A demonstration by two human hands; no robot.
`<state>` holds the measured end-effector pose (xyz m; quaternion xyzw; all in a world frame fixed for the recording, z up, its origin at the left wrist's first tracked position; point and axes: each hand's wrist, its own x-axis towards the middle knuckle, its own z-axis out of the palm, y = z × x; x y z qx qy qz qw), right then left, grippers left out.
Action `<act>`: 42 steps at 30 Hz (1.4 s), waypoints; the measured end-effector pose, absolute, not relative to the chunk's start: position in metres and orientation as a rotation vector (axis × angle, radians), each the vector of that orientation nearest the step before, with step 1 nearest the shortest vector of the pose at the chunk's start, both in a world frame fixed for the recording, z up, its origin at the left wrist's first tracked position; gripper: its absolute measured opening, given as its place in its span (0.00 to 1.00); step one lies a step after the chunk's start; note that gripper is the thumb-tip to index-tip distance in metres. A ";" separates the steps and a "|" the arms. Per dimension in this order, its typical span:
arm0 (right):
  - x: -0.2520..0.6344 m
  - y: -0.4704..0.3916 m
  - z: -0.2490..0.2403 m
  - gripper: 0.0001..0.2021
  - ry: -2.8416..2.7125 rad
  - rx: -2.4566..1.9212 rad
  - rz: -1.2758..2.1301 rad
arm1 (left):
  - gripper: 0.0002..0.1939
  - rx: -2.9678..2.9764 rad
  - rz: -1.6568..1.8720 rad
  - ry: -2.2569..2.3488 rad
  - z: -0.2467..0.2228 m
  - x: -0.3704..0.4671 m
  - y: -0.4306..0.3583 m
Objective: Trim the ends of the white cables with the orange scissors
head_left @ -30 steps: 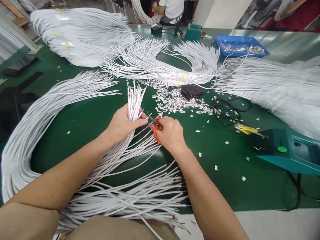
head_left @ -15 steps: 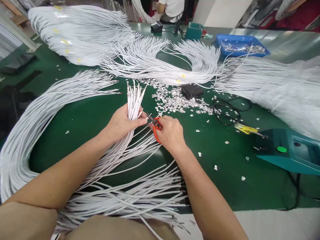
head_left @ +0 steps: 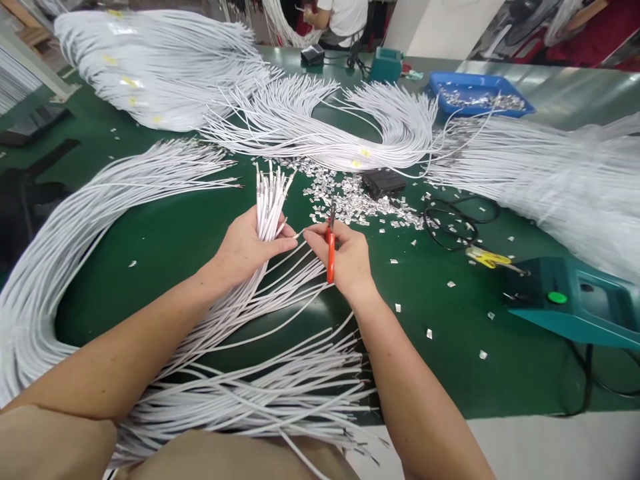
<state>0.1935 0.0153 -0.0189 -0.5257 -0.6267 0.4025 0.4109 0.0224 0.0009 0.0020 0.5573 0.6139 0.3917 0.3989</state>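
Note:
A bunch of white cables (head_left: 270, 200) stands upright in my left hand (head_left: 245, 243), whose fingers wrap round it; the cable ends point away from me. Between my left thumb and my right fingertips is the end of a single cable (head_left: 300, 235). My right hand (head_left: 350, 257) holds small red-handled cutters (head_left: 331, 252) in its palm, their dark tip pointing up and away from the cables. More loose white cables (head_left: 290, 287) run below both hands. Another heap of cable ends (head_left: 300, 387) lies nearest my body.
Large white cable bundles (head_left: 160, 73) lie at the back left, centre and right. Small silvery pieces (head_left: 345, 200) are scattered round a black block (head_left: 383, 183). A blue tray (head_left: 520, 110) stands behind; a teal device (head_left: 580, 300) stands right. A person (head_left: 345, 20) sits beyond the table.
The cutters have come away from the cable and turned upright in my right hand. My right fingertips now meet the cable end by my left thumb. My left hand has hardly moved.

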 end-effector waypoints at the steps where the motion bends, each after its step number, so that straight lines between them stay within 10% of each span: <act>1: 0.192 0.014 -0.017 0.07 -1.505 -1.269 1.089 | 0.18 1.427 0.980 1.567 0.004 0.024 0.000; 20: 0.185 0.015 -0.020 0.05 -1.117 -1.074 1.626 | 0.18 1.124 0.825 1.089 -0.004 0.018 0.003; 29: 0.195 0.017 -0.018 0.08 -1.274 -1.322 0.877 | 0.18 1.164 0.754 1.226 -0.004 0.013 0.004; 42: 0.191 0.015 -0.017 0.08 -1.397 -1.115 1.382 | 0.18 1.329 0.895 1.500 -0.007 0.016 0.002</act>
